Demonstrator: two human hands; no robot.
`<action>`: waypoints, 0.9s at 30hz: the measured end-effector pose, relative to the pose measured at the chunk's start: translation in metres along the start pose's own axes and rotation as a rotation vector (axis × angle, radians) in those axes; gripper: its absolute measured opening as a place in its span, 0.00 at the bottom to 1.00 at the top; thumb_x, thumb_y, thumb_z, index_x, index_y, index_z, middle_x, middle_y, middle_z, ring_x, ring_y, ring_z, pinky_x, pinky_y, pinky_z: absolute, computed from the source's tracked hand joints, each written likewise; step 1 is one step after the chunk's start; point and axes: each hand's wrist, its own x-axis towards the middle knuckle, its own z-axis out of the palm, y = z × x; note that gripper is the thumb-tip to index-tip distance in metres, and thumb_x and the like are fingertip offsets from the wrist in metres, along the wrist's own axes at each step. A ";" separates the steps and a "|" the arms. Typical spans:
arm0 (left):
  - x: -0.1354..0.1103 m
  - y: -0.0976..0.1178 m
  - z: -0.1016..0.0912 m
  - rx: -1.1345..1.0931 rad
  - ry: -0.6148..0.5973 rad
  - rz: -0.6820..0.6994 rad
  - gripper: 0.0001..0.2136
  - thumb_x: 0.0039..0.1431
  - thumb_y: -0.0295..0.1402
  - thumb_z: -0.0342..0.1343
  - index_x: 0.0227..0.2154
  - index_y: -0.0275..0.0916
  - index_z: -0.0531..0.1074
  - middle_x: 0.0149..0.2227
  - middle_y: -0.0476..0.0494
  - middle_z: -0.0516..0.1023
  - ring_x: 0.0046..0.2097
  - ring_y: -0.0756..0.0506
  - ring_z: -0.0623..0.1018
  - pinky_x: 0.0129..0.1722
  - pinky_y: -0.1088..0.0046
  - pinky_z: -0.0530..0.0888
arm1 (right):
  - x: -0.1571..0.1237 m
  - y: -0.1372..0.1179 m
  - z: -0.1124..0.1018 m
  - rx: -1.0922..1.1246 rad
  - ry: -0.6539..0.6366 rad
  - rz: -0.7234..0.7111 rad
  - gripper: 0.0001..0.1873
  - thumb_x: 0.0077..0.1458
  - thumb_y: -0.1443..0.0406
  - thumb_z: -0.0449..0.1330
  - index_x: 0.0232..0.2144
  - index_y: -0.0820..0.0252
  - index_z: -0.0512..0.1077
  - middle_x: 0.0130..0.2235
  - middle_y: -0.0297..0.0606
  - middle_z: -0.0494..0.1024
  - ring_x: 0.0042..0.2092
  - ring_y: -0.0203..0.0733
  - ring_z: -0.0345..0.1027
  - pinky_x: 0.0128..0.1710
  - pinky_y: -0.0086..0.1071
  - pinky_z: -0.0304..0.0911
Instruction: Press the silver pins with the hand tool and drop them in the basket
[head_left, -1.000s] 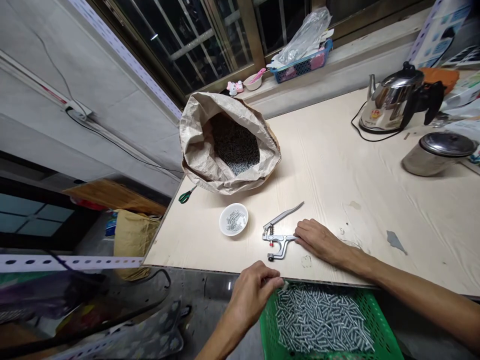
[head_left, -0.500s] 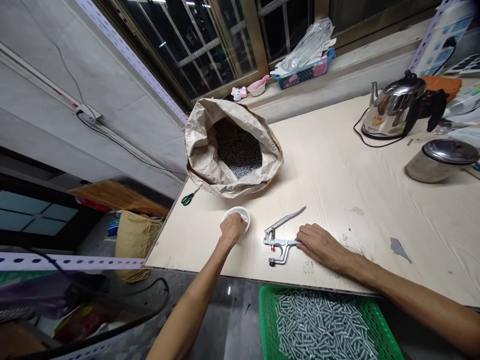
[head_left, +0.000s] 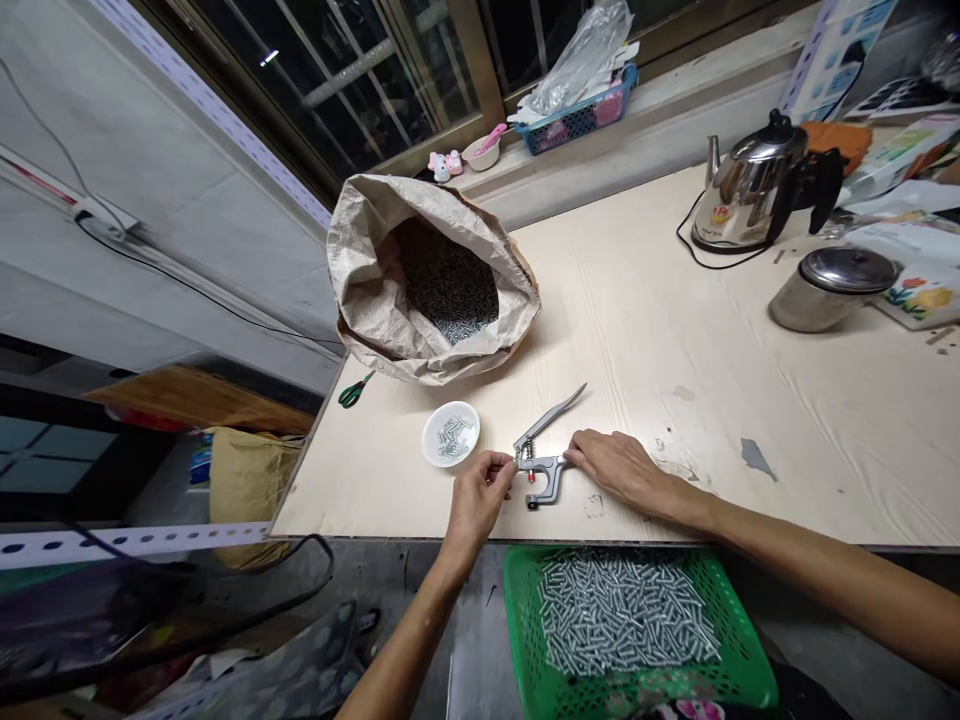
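Grey snap-fastener pliers point(head_left: 551, 475) lie on the table with their two handles spread apart. My right hand point(head_left: 611, 465) is closed on the end of the lower handle. Beside the pliers' head, my left hand point(head_left: 482, 493) has thumb and fingers pinched together; whatever is between the fingertips is too small to make out. Just left of that hand stands a white bowl point(head_left: 430, 440) with several small silvery screw-like pieces point(head_left: 454, 437) inside.
An open sack point(head_left: 360, 310) of dark metal pieces stands behind the bowl. Green scissors point(head_left: 352, 391) lie at the left edge. Below the table's front edge sits a green basket point(head_left: 523, 630) full of silvery screws. A kettle point(head_left: 750, 190) and a lidded metal pot point(head_left: 817, 300) stand at right.
My left hand has come out of the white bowl and moved right to the pliers' head, fingers pinched. My right hand stays on the handle. The whole view has shifted somewhat.
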 end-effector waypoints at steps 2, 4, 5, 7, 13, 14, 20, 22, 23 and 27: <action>-0.003 -0.014 0.008 -0.029 0.006 -0.019 0.15 0.50 0.44 0.56 0.28 0.35 0.73 0.24 0.48 0.72 0.26 0.50 0.69 0.27 0.76 0.67 | -0.002 0.001 0.004 -0.024 0.008 -0.009 0.12 0.64 0.62 0.47 0.30 0.58 0.65 0.30 0.36 0.73 0.28 0.38 0.64 0.28 0.34 0.50; -0.004 -0.026 0.014 -0.054 0.021 -0.037 0.16 0.49 0.44 0.57 0.28 0.34 0.74 0.26 0.46 0.74 0.28 0.50 0.70 0.29 0.75 0.67 | -0.004 0.003 0.009 -0.044 0.033 -0.038 0.11 0.65 0.62 0.46 0.32 0.58 0.65 0.32 0.35 0.72 0.30 0.38 0.63 0.29 0.34 0.50; -0.004 -0.031 0.015 -0.066 0.031 -0.044 0.16 0.49 0.45 0.58 0.28 0.33 0.75 0.27 0.45 0.74 0.29 0.49 0.71 0.30 0.75 0.68 | -0.005 0.004 0.011 -0.049 0.043 -0.049 0.11 0.65 0.62 0.46 0.33 0.58 0.64 0.32 0.35 0.72 0.30 0.38 0.63 0.30 0.34 0.49; -0.005 -0.038 0.018 -0.082 0.044 -0.058 0.17 0.48 0.46 0.59 0.28 0.33 0.76 0.28 0.43 0.76 0.30 0.48 0.72 0.31 0.74 0.69 | -0.008 0.005 0.013 -0.052 0.051 -0.067 0.11 0.65 0.62 0.45 0.34 0.57 0.64 0.33 0.35 0.71 0.31 0.38 0.62 0.31 0.34 0.48; -0.006 -0.039 0.023 0.005 0.044 -0.118 0.16 0.46 0.45 0.59 0.25 0.34 0.77 0.26 0.44 0.76 0.29 0.48 0.73 0.30 0.74 0.68 | -0.009 0.006 0.016 -0.066 0.078 -0.097 0.13 0.66 0.63 0.45 0.31 0.58 0.64 0.32 0.35 0.71 0.32 0.39 0.61 0.32 0.35 0.45; -0.006 -0.038 0.023 0.029 0.042 -0.132 0.16 0.45 0.45 0.59 0.25 0.34 0.77 0.25 0.44 0.76 0.29 0.48 0.73 0.29 0.74 0.68 | -0.008 0.006 0.017 -0.084 0.093 -0.108 0.12 0.66 0.63 0.45 0.31 0.58 0.64 0.32 0.35 0.71 0.32 0.39 0.61 0.33 0.35 0.45; 0.002 -0.031 0.017 0.011 -0.111 -0.310 0.17 0.40 0.45 0.61 0.20 0.33 0.74 0.16 0.51 0.69 0.20 0.53 0.64 0.21 0.77 0.61 | -0.006 0.009 0.020 -0.269 0.180 -0.239 0.10 0.64 0.64 0.49 0.31 0.58 0.67 0.32 0.38 0.72 0.35 0.43 0.59 0.33 0.37 0.44; 0.005 -0.027 0.013 -0.009 -0.175 -0.363 0.16 0.37 0.45 0.62 0.19 0.33 0.73 0.16 0.52 0.68 0.19 0.54 0.63 0.20 0.77 0.62 | -0.006 0.008 0.018 -0.309 0.188 -0.271 0.10 0.64 0.65 0.50 0.31 0.59 0.67 0.31 0.38 0.71 0.34 0.43 0.58 0.32 0.37 0.43; 0.007 -0.025 0.011 -0.013 -0.205 -0.380 0.16 0.36 0.44 0.63 0.18 0.33 0.73 0.15 0.52 0.67 0.20 0.54 0.63 0.20 0.77 0.62 | -0.006 0.008 0.017 -0.325 0.187 -0.284 0.09 0.63 0.67 0.50 0.31 0.59 0.67 0.31 0.37 0.71 0.34 0.43 0.57 0.32 0.37 0.43; 0.013 -0.017 0.008 0.001 -0.297 -0.397 0.15 0.35 0.42 0.64 0.14 0.35 0.70 0.14 0.55 0.62 0.19 0.54 0.60 0.20 0.76 0.62 | -0.007 0.008 0.013 -0.365 0.163 -0.318 0.09 0.62 0.70 0.50 0.32 0.58 0.67 0.31 0.37 0.71 0.35 0.43 0.56 0.33 0.37 0.43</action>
